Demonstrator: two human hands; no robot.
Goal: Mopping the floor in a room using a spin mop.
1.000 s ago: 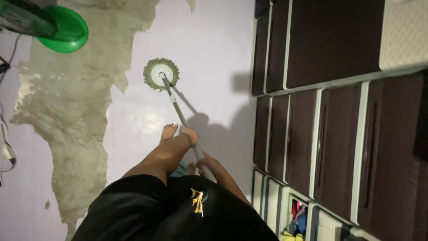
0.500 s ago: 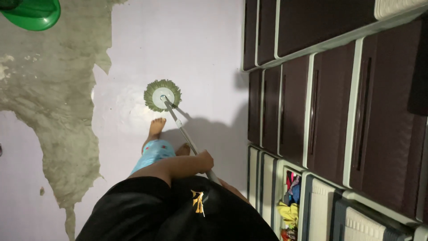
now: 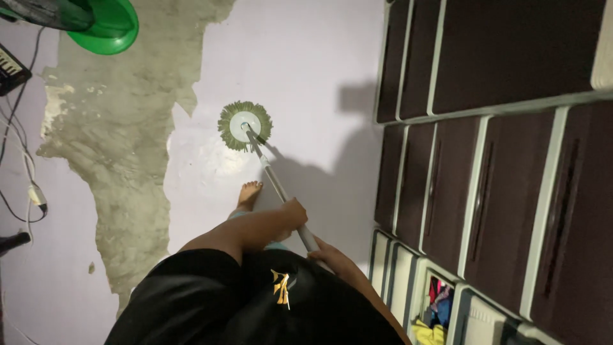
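Observation:
A mop with a round green head (image 3: 245,125) and a pale metal handle (image 3: 274,182) rests on the lilac floor ahead of me. My left hand (image 3: 292,212) is wrapped around the handle about midway up. Lower and nearer my body, my right hand (image 3: 325,249) grips the handle's upper end. One bare foot (image 3: 248,193) stands on the floor just behind the mop head. My black shirt fills the bottom of the view.
Dark brown plastic drawer units (image 3: 498,147) with pale frames line the right side; one lower drawer (image 3: 437,310) shows coloured clothes. A green basin (image 3: 105,29) sits top left. Cables and a plug (image 3: 32,191) lie at the left edge. A bare concrete patch (image 3: 121,140) breaks the floor covering.
The mop head has been pushed a little farther from my feet. My view has swung back left, bringing the basin and cables into sight. Both hands stay on the handle.

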